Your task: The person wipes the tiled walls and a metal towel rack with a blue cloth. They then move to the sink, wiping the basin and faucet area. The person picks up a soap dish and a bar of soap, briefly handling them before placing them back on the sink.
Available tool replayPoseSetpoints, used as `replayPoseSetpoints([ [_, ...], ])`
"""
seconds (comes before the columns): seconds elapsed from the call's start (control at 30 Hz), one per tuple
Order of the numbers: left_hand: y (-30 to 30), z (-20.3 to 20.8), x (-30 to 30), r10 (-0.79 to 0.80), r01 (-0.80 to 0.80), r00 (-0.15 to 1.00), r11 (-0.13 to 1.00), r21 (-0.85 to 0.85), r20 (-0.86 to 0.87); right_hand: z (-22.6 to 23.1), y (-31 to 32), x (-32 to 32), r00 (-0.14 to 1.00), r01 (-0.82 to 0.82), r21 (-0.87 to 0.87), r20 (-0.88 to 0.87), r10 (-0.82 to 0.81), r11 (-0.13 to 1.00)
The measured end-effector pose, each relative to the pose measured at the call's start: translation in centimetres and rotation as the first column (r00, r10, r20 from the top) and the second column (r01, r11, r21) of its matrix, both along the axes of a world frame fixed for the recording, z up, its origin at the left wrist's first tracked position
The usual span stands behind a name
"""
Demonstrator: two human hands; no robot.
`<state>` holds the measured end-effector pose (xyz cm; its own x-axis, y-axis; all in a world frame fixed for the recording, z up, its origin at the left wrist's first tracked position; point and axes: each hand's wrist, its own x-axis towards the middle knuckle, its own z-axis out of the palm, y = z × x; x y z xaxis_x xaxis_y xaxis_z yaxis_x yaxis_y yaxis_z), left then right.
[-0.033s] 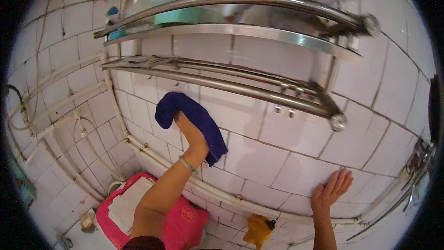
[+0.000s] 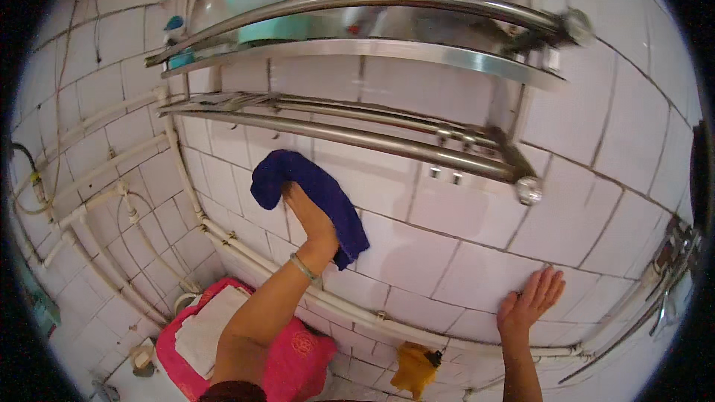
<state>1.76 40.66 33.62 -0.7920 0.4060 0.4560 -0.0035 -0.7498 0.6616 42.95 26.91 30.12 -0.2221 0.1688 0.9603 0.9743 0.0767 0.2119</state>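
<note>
My left hand (image 2: pixel 316 229) presses a dark blue cloth (image 2: pixel 320 187) against the white tiled wall (image 2: pixel 406 247), below a metal rack. The cloth covers most of its fingers and hangs down past the wrist, which wears a pale green bangle (image 2: pixel 303 266). Farther right and lower, my right hand (image 2: pixel 527 307) lies flat on the tiles with its fingers stretched out, holding nothing.
Overhead, a two-level metal rack (image 2: pixel 350 132) juts out, with blurred bottles and packs on its upper shelf. Pale pipes (image 2: pixel 350 310) run along the wall. Below are a pink cloth (image 2: pixel 302 361), a yellow cloth (image 2: pixel 414 369) and, at right, metal taps (image 2: pixel 672 249).
The rack and wall tiles sit slightly farther left in the picture. My left hand and the cloth have shifted a little to the right along the wall; my right hand stays flat.
</note>
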Motion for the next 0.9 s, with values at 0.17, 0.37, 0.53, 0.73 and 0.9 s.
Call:
replayPoseSetpoints([
  [0.17, -4.2, 0.2, 9.7, 0.288, -0.416, 0.605, 0.909, 0.014, -0.742, -0.1, 0.6, 0.2, 0.999, -0.039, 0.004, -0.026, 0.039, 0.999],
  [0.37, -11.7, 3.3, 22.2, -0.163, -0.255, 0.204, 0.943, -0.213, -0.965, -1.5, 0.4, 1.7, 0.897, -0.395, 0.114, -0.168, 0.41, 0.912],
  [0.53, -12.9, 3.5, 29.2, -0.417, 0.316, 0.328, 0.894, -0.317, -0.848, -2.9, 1.5, 2.5, 0.747, -0.523, 0.324, -0.271, 0.607, 0.788],
  [0.73, -14.8, 6.9, 30.4, -0.302, 0.193, -0.184, 0.922, -0.335, -0.935, -2.6, 1.1, 2.0, 0.74, -0.517, 0.352, -0.275, 0.614, 0.78],
  [0.9, -11.8, 3.7, 29.3, 0.299, 0.229, -0.029, 0.931, 0.285, -0.954, -3.1, 1.6, 2.4, 0.648, -0.559, 0.38, -0.354, 0.674, 0.737],
])
